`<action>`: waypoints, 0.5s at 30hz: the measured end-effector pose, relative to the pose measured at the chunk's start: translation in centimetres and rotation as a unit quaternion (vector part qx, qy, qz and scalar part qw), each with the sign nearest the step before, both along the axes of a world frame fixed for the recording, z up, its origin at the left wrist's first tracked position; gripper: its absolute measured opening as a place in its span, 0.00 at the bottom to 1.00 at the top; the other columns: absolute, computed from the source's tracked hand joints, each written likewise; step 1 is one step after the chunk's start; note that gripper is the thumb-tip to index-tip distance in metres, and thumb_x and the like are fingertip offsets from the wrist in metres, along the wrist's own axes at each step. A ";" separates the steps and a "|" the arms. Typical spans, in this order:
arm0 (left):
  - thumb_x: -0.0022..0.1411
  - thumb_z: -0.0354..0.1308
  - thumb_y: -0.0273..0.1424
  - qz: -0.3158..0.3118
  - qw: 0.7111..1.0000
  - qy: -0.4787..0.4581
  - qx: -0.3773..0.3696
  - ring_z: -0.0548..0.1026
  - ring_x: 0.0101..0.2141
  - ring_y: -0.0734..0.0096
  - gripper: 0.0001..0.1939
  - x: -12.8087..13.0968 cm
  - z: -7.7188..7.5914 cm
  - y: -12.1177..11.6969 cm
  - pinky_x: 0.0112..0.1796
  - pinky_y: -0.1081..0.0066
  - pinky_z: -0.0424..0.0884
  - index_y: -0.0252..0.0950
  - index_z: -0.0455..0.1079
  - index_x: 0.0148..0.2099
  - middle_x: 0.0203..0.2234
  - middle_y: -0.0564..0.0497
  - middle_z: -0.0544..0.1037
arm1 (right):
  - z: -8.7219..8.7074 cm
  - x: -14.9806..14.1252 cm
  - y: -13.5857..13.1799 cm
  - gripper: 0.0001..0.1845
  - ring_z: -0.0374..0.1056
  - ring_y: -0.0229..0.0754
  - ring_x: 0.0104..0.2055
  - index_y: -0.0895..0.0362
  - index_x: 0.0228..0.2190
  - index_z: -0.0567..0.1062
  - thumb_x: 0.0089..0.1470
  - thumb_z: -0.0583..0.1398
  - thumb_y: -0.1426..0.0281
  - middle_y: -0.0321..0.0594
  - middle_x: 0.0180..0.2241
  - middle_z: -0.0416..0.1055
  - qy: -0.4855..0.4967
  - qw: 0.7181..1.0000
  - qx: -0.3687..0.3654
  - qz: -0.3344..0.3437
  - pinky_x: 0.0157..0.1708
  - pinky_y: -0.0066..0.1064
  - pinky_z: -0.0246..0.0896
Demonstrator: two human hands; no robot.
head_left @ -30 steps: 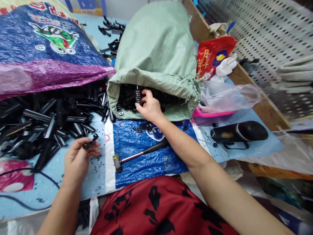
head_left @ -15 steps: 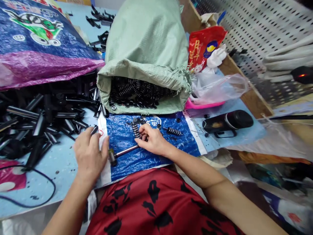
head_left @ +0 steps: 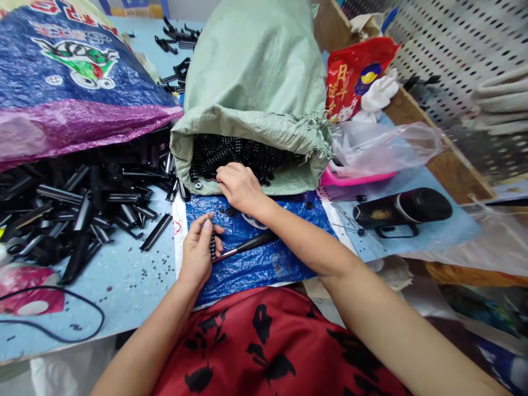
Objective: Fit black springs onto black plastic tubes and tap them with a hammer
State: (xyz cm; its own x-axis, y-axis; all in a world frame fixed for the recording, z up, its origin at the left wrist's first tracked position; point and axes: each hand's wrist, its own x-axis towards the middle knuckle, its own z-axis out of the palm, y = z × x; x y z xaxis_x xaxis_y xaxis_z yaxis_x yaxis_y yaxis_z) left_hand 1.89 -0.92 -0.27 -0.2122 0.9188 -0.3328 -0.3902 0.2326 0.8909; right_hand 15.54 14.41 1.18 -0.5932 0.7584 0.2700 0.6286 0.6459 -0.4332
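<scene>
My left hand (head_left: 199,252) is closed around a thin black studded piece (head_left: 213,245), held upright over the blue plastic sheet (head_left: 243,279). Beside it lies a hammer (head_left: 252,242) with a dark handle and metal shaft; its head is hidden behind my left hand. My right hand (head_left: 240,187) reaches into the mouth of the pale green woven sack (head_left: 256,66). Its fingers are bent at the heap of black studded pieces (head_left: 231,151) inside, with the fingertips hidden. A small black disc (head_left: 230,211) rests on the sheet below.
Black channel-shaped parts (head_left: 82,212) are heaped at the left, partly under a blue and purple bag (head_left: 94,118). A black cable (head_left: 97,308) loops near the front edge. At the right stand a pink tray (head_left: 358,177), a black flask (head_left: 404,212) lying down and a red packet (head_left: 358,77).
My left hand has moved right, from the black parts to the hammer, and now grips a studded piece. My right hand has left the sheet and moved up into the sack's mouth.
</scene>
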 end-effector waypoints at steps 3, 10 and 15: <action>0.63 0.68 0.47 -0.003 0.999 -0.033 -0.020 0.71 0.21 0.77 0.25 -0.4 0.6 0.0 0.18 0.78 0.66 0.38 0.70 0.55 0.30 0.54 0.78 | -0.6 -0.5 1.6 0.07 0.66 0.53 0.53 0.57 0.38 0.76 0.67 0.58 0.73 0.49 0.44 0.79 -0.063 0.998 -0.012 0.016 0.53 0.44 0.57; 0.63 0.68 0.47 -0.090 0.995 -0.049 -0.014 0.69 0.19 0.79 0.21 -1.3 0.5 -0.4 0.17 0.79 0.64 0.36 0.73 0.47 0.29 0.53 0.78 | -1.1 1.6 -5.4 0.13 0.73 0.40 0.41 0.54 0.43 0.76 0.65 0.60 0.59 0.38 0.40 0.78 0.319 0.871 -0.366 0.069 0.47 0.35 0.70; 0.66 0.67 0.45 -0.151 0.988 -0.014 0.010 0.69 0.18 0.80 0.18 -1.0 0.5 -0.6 0.18 0.79 0.65 0.36 0.75 0.48 0.29 0.53 0.79 | -1.9 2.4 -8.2 0.16 0.74 0.38 0.40 0.53 0.42 0.78 0.58 0.67 0.55 0.36 0.39 0.78 0.410 0.789 -0.458 0.007 0.48 0.34 0.73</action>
